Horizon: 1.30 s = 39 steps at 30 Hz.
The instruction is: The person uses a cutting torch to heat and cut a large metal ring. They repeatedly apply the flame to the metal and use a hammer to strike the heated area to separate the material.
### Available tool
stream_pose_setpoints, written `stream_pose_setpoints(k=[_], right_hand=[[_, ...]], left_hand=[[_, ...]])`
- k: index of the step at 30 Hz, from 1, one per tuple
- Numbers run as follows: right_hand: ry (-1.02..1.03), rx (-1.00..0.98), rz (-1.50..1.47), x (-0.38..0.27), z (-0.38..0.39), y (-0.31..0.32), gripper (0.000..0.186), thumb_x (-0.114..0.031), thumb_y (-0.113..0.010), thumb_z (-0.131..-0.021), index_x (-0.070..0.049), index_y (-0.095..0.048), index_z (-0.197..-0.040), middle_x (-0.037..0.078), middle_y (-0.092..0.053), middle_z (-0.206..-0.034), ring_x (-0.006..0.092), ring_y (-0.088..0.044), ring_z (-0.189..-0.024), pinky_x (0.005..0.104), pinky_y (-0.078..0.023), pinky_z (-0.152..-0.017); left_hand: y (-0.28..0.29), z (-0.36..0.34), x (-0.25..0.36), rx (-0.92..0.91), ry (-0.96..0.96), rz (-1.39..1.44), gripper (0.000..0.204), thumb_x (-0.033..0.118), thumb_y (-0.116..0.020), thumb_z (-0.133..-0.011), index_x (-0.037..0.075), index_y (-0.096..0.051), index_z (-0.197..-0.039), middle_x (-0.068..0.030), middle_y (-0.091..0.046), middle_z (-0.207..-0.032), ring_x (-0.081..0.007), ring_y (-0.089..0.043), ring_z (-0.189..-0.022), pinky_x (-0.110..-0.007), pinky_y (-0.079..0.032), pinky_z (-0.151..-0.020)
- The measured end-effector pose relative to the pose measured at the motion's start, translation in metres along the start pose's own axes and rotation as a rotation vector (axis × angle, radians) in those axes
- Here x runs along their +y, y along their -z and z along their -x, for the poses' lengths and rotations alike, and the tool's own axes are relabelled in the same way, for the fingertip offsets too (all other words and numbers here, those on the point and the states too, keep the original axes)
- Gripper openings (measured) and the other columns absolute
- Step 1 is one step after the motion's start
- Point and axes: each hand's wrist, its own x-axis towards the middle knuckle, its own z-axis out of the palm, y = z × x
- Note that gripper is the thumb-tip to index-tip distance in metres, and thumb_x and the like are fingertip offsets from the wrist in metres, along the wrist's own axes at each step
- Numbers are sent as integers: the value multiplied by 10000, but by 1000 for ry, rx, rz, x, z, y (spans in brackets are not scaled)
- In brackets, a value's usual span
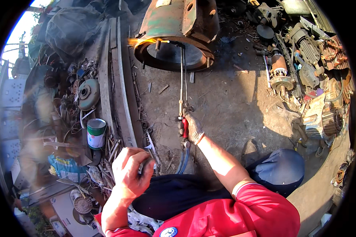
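Red shirt point(225, 215) cloth fills the bottom of our frame. At lower left, our bare left hand point(129, 173) curls its fingers; we cannot tell whether it holds anything. Near the centre, our gloved right hand point(194, 127) grips a torch point(181, 87), its flame point(146, 40) beside a rusty drum's point(168, 23) rim, top centre.

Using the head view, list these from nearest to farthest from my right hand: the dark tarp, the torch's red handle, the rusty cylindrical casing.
1. Red handle: in the gloved right hand.
2. Rusty cylindrical casing: straight ahead, at the torch's far end.
3. Dark tarp: farthest, ahead and well to the left.
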Motion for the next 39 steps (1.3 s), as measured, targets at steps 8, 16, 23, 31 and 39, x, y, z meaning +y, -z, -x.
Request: stream_pose_setpoints(k=[8, 16, 23, 31, 39], right_hand=[[-28, -71, -65, 0, -6, 2, 440, -603, -610, -987, -164, -630, -998, 8, -619, -665, 148, -564, -463, 343, -504, -452], [-85, -100, -46, -4, 2, 6, 522, -639, -601, -975, -120, -650, -945, 15, -614, -630, 179, -563, -461, 355, -496, -447], [-101, -95, -66, -5, 0, 4, 509, -645, -599, -972, -138, -639, -952, -7, -588, -636, 147, -548, -477, 343, -489, -466], [-123, -158, -19, -8, 2, 5, 451, -615, -551, -1013, -167, -603, -995, -23, -581, -657, 141, -566, -522, 355, -494, -520], [-92, -102, -86, -4, -9, 8, 544, -639, -622, -961, -98, -672, -937, 19, -619, -632, 168, -569, -452, 356, -516, -445]], left_hand=[[-74, -37, 80, -217, -535, 282, 319, 122, -859, -753, 13, -689, -1000, -78, -652, -898, -166, -621, -652, -307, -490, -534], [-107, -49, 39, -282, -299, 377, 305, 39, -823, -791, 14, -631, -1028, -102, -647, -924, -275, -687, -778, -377, -581, -648], [-108, -54, 38, -348, -294, 401, 297, 42, -818, -808, 12, -630, -1035, -104, -652, -924, -279, -692, -774, -382, -579, -649], [-114, -54, 39, -368, -298, 402, 312, 50, -819, -812, 14, -627, -1055, -104, -648, -918, -277, -689, -765, -384, -575, -640], [-113, -53, 40, -364, -312, 401, 327, 56, -820, -808, 20, -626, -1069, -104, -647, -920, -270, -684, -743, -374, -567, -617]])
